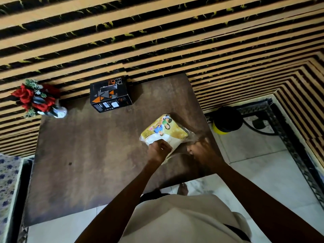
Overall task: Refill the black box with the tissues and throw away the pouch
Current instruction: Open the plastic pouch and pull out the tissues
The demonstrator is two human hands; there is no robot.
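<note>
Tissues [172, 142] lay still sealed in the pouch [165, 130] at the table's [87, 163] four o'clock, left hand [158, 149] pinching its edge, right hand's [199, 149] grip blurred beyond telling, black box [110, 93] at twelve o'clock unfilled.

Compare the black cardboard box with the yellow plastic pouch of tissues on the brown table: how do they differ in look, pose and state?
The black cardboard box is rigid and angular with orange triangles; the yellow plastic pouch is soft and rounded with a cartoon print. The box stands untouched near the striped wall; the pouch lies flat nearer the person, with the left hand and the blurred right hand on its near end. Both rest on the brown wooden table.
</note>
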